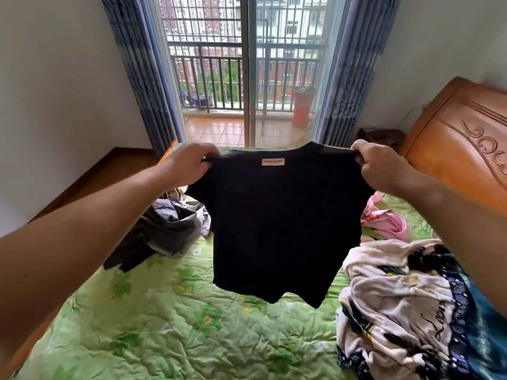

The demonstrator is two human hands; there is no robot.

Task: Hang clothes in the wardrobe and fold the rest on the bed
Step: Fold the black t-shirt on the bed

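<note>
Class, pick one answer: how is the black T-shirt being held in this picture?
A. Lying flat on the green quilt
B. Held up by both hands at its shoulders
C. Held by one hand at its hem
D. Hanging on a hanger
B: the left hand and the right hand each grip a shoulder of the black T-shirt, which hangs above the green quilt.

Bright daylight enters through the balcony door [247,78]; wide-angle distortion bends the edges.

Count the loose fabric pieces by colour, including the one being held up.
Black: 1, the T-shirt, held by the left hand and right hand.
Grey: 1 heap; the garments in it cannot be counted.
Pink: 1 crumpled piece.
White with dark print: 1 bundle.
Total: 4.
</note>
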